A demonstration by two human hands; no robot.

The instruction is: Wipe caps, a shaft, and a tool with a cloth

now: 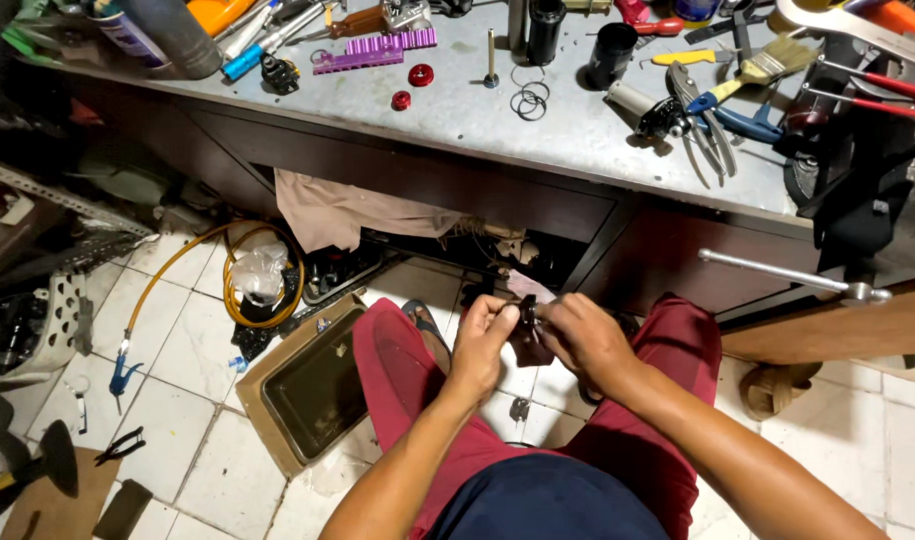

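My left hand (482, 335) and my right hand (582, 335) meet over my lap, between my red-trousered knees. Together they pinch a small dark part (527, 318), with a dark rag (530, 350) hanging just beneath it. Fingers hide most of the part, so its shape is unclear. A pinkish scrap of cloth (527, 286) shows just above the hands, under the bench edge.
A grey workbench (457, 130) runs across the top, strewn with pliers (712, 125), a paintbrush (767, 65), purple toothed pieces (377, 50), red caps (420, 75), rings and black cylinders. A vise handle (787, 272) juts out at right. On the tiled floor lie a brown tray (312, 385), a coiled yellow hose (232, 275) and pliers (122, 445).
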